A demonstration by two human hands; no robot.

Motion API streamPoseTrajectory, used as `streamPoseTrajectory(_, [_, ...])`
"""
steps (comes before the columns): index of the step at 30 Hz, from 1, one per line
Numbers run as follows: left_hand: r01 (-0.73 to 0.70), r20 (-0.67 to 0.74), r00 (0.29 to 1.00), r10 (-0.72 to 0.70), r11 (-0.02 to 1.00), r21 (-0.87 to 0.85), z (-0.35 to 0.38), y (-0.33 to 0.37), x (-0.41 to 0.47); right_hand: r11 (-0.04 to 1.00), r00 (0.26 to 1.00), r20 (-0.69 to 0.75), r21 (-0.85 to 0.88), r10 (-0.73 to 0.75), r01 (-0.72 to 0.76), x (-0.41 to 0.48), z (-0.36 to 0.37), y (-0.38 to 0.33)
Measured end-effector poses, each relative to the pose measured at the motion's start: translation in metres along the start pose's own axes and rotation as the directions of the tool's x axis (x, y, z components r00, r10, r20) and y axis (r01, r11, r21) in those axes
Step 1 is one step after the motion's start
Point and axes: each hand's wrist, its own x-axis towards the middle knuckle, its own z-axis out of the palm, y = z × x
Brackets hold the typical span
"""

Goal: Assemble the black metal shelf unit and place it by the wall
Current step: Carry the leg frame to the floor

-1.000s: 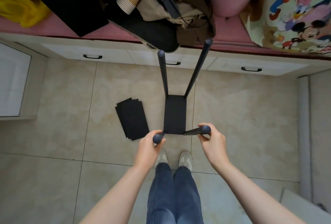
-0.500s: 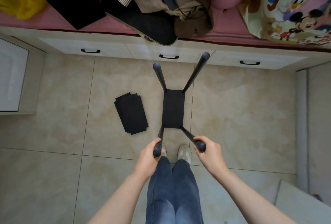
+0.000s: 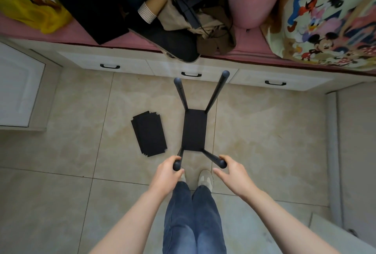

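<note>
Now looser grip, right hand [image 3: 232, 171].

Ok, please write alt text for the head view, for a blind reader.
From above, a person's left hand grips one post of a black shelf frame on a tiled floor; the right hand touches another. Black panels lie left of it.

Soft, even daylight falls on my floor [image 3: 264, 142]; shadows stay faint, no glare, focus is sharp, and edges bow outward.
</note>
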Motion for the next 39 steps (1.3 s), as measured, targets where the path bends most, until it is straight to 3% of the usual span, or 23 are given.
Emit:
streamPoseTrajectory(6, [-0.048, -0.003, 0.999, 0.048, 0.996, 0.069, -0.027, 0.033, -0.041, 0.976, 0.998, 0.023, -0.205, -0.067, 0.07, -0.036, -0.028, -0.032])
streamPoseTrajectory(11, [-0.034, -0.127, 0.991, 0.033, 0.999, -0.009, -0.059, 0.049, -0.095, 0.917, 0.984, 0.005, -0.362, -0.178, 0.168, -0.072, -0.041, -0.062])
streamPoseTrajectory(16, [0.009, -0.302, 0.952, -0.05, 0.99, -0.138, -0.089, 0.03, -0.152, 0.806, 0.957, 0.086, -0.521, -0.278, 0.281, -0.104, -0.025, -0.108])
streamPoseTrajectory(28, [0.197, -0.646, 0.731, -0.22, 0.974, -0.109, -0.198, -0.123, -0.288, 0.439, 0.763, 0.368, -0.65, -0.532, 0.62, -0.167, 0.129, -0.275])
streamPoseTrajectory(39, [0.342, -0.744, 0.452, -0.493, 0.866, -0.365, -0.279, -0.283, -0.377, 0.111, 0.523, 0.645, -0.566, -0.557, 0.817, -0.22, 0.313, -0.416])
